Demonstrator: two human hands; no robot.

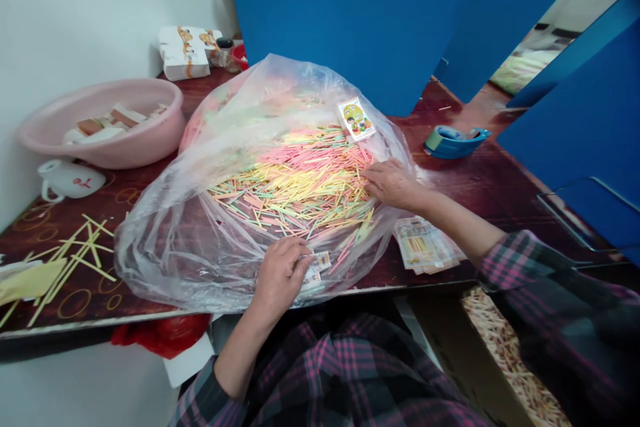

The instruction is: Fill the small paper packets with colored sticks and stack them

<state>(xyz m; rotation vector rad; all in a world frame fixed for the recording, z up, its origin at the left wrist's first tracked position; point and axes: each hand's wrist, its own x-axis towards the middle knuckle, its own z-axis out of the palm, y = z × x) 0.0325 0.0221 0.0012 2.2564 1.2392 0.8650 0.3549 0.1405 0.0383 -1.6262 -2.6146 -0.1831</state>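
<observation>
A big clear plastic bag [175, 240] lies open on the dark red table, holding a heap of short pink, yellow and green sticks [305, 180]. My left hand [284, 273] is at the bag's near edge, fingers curled together beside small printed pieces [320, 262]; what it grips is too small to make out. At the right side of the heap, my right hand [390, 182] touches the sticks, its fingertips partly hidden among them. A small white box with a cartoon print [357, 119] rests on the bag above the heap.
Left stand a pink basin [145, 140], a white mug [75, 179] on its side and long yellow sticks [90, 247]. Flat printed packets [427, 245] lie near the right forearm, a blue tape dispenser [456, 143] behind. White boxes [185, 53] sit at the back.
</observation>
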